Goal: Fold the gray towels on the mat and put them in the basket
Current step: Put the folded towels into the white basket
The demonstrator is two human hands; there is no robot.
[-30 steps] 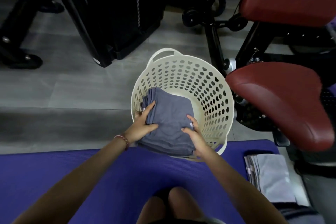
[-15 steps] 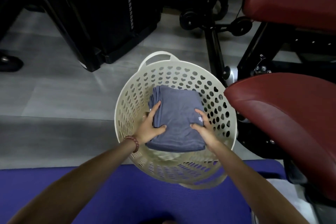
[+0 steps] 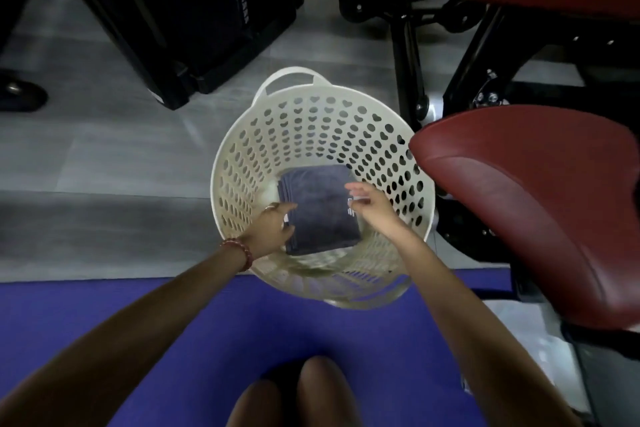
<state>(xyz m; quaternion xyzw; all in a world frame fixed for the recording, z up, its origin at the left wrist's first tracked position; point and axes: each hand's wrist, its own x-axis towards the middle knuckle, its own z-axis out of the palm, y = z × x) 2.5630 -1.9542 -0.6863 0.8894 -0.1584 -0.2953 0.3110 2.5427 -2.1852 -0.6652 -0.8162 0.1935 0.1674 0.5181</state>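
**Fold could open as the hands leave the basket**

The cream laundry basket (image 3: 311, 128) stands at the far edge of the purple exercise mat (image 3: 277, 329), where a knock could rock it. The folded gray towel (image 3: 318, 215) lies flat on the basket's bottom. The left hand (image 3: 272, 230) touches the towel's left edge, but blur hides whether it grips. The right hand (image 3: 370, 208) hovers above with fingers spread, holding nothing. A finger snagging a layer would likely drag the fold apart.

I log both forearms (image 3: 166, 308) bare up to the frame edge. A reddish beaded bracelet (image 3: 239, 250) sits on the wrist just behind the left hand (image 3: 273, 229), and a thin metal ring (image 3: 269, 207) on one finger. The right hand (image 3: 370, 210) is motion-blurred. Two bare knees (image 3: 311, 392) show.
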